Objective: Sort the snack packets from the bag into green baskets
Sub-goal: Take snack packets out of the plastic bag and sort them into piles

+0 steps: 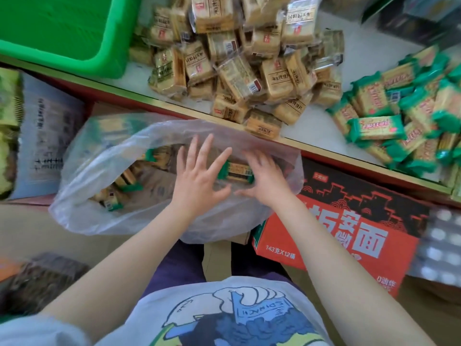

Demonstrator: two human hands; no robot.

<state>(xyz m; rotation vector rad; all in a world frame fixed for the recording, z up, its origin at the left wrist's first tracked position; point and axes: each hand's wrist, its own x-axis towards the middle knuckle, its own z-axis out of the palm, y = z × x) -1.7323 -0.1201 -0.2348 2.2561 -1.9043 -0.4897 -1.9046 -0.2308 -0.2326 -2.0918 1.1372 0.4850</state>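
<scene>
A clear plastic bag (99,156) lies open in front of me with several green-ended snack packets inside. Both my hands reach into its mouth. My left hand (197,176) has its fingers spread straight and touches the left end of a green-ended packet (235,172). At the packet's right end is my right hand (269,178), fingers extended over it. The packet sits between the two palms. A green basket (62,33) stands on the shelf at the upper left, its inside bare where visible.
On the white shelf lies a heap of brown snack packets (237,58), and to the right a heap of green-wrapped packets (399,116). A red and black carton (349,221) sits right of the bag. More cartons and packaged goods stand at the left.
</scene>
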